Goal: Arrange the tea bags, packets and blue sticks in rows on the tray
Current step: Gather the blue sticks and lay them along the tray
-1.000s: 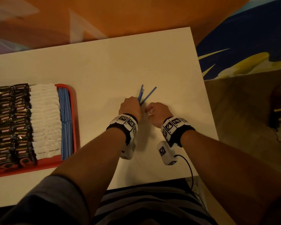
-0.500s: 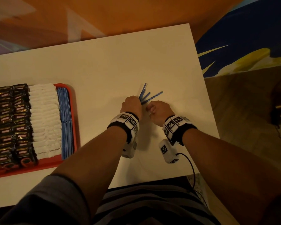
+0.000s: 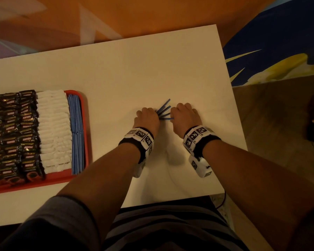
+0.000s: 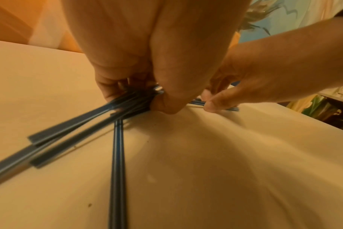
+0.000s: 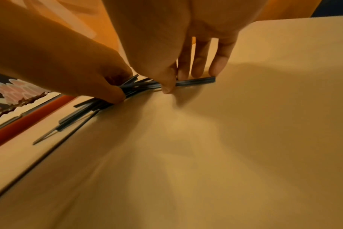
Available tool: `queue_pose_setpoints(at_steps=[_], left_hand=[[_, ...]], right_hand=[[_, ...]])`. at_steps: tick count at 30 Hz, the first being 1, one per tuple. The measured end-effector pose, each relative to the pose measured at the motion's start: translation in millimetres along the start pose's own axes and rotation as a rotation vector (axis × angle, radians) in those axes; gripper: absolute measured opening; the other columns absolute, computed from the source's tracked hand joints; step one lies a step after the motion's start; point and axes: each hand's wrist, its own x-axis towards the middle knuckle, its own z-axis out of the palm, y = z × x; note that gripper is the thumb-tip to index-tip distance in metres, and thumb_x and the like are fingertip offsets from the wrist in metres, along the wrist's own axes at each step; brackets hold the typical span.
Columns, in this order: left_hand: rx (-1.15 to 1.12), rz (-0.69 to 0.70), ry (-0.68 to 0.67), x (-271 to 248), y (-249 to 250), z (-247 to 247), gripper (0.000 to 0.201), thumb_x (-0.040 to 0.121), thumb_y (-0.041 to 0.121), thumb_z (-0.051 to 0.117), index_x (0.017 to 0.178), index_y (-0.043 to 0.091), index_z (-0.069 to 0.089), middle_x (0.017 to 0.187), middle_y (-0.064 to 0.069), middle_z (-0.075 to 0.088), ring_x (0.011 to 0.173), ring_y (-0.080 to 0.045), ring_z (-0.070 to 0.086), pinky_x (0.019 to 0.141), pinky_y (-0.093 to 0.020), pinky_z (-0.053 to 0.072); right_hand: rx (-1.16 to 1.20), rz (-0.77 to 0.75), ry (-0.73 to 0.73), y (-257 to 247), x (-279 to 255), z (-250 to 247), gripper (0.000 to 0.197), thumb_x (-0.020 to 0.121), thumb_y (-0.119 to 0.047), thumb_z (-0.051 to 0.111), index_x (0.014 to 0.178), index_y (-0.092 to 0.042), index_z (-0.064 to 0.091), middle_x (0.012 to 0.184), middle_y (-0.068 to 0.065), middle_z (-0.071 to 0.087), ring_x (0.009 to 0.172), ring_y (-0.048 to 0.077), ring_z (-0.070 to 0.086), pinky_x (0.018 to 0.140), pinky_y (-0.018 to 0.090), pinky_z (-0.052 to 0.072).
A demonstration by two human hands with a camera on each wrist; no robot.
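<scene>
**Loose sticks gathered on the table**

At centre table, the left hand (image 3: 147, 119) grips a fanned bundle of blue sticks (image 3: 163, 109); the right hand (image 3: 185, 115) pinches one stick at 3 o'clock. The tray (image 3: 85, 134) sits at 9 o'clock. Splayed sticks may slip out when lifted.

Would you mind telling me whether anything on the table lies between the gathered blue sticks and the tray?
Nothing visible does: bare table separates the blue sticks in the left hand from the tray.

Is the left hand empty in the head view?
No, the left hand grips a fanned bunch of blue sticks on the table, beside the right hand.
</scene>
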Motion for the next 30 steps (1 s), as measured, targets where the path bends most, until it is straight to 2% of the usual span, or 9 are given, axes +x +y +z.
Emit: queue_pose_setpoints(at_steps=[5,8,12,15,17,19,22,26,30], left_hand=[[0.016,0.019,0.058,-1,-2,10,0.031,0.104,0.009,0.026,0.128,-0.002,0.042,0.130,-0.020,0.047,0.118,-0.036,0.048,0.094,-0.040,0.042],[-0.021,0.028,0.074,-1,-4,14,0.031,0.105,0.011,0.027,0.130,-0.001,0.041,0.131,-0.020,0.047,0.118,-0.036,0.047,0.094,-0.041,0.040],[-0.132,0.006,0.063,0,-9,9,0.031,0.102,0.007,0.030,0.131,-0.001,0.041,0.132,-0.020,0.044,0.117,-0.038,0.046,0.093,-0.043,0.040],[-0.353,-0.021,0.044,4,-19,-3,0.030,0.102,0.006,0.038,0.130,-0.004,0.040,0.134,-0.023,0.040,0.115,-0.040,0.048,0.090,-0.044,0.041],[-0.560,-0.064,0.109,8,-31,-11,0.029,0.105,0.012,0.038,0.127,-0.006,0.042,0.129,-0.023,0.044,0.106,-0.039,0.053,0.080,-0.039,0.041],[-0.812,-0.151,0.193,14,-46,-15,0.030,0.107,0.018,0.036,0.126,-0.005,0.043,0.112,-0.018,0.053,0.089,-0.031,0.054,0.072,-0.034,0.039],[-1.237,-0.370,0.269,17,-66,-14,0.027,0.107,0.019,0.034,0.125,0.001,0.043,0.082,-0.007,0.049,0.066,-0.019,0.047,0.065,-0.035,0.042],[-1.674,-0.528,0.296,8,-83,-9,0.012,0.106,0.013,0.030,0.106,0.012,0.041,0.074,-0.001,0.040,0.057,-0.014,0.039,0.057,-0.031,0.043],[-1.897,-0.607,0.293,-9,-101,-6,0.022,0.101,0.007,0.030,0.084,0.016,0.041,0.066,0.000,0.038,0.050,-0.013,0.031,0.044,-0.025,0.029]], right_hand=[[0.007,0.019,-0.118,9,-5,-7,0.028,0.090,-0.011,0.057,0.117,-0.014,0.049,0.121,0.007,0.051,0.114,0.027,0.047,0.094,0.040,0.039],[0.094,0.082,-0.162,17,-8,-14,0.036,0.089,-0.006,0.055,0.124,-0.010,0.045,0.123,0.010,0.051,0.114,0.030,0.049,0.091,0.039,0.042],[0.246,0.178,-0.209,21,-12,-18,0.039,0.090,-0.006,0.053,0.127,-0.010,0.040,0.118,0.014,0.053,0.104,0.032,0.056,0.077,0.034,0.044],[0.332,0.195,-0.210,18,-16,-16,0.029,0.092,-0.007,0.051,0.120,-0.011,0.043,0.112,0.016,0.055,0.089,0.031,0.056,0.068,0.033,0.042],[0.372,0.182,-0.226,11,-19,-15,0.023,0.093,-0.011,0.051,0.114,-0.014,0.045,0.112,0.015,0.055,0.085,0.030,0.056,0.068,0.032,0.043],[0.389,0.156,-0.237,2,-20,-11,0.019,0.093,-0.022,0.054,0.112,-0.018,0.049,0.115,0.012,0.056,0.086,0.028,0.056,0.071,0.030,0.044],[0.404,0.126,-0.260,-20,-20,-8,0.022,0.092,-0.034,0.059,0.110,-0.021,0.054,0.110,0.008,0.058,0.086,0.025,0.057,0.074,0.029,0.045],[0.371,0.121,-0.331,-57,-16,1,0.022,0.089,-0.040,0.064,0.094,-0.019,0.057,0.107,0.009,0.062,0.089,0.027,0.060,0.072,0.030,0.047],[0.269,0.086,-0.384,-93,-16,11,0.036,0.082,-0.049,0.070,0.094,-0.017,0.057,0.106,0.011,0.061,0.089,0.029,0.061,0.068,0.032,0.048]])
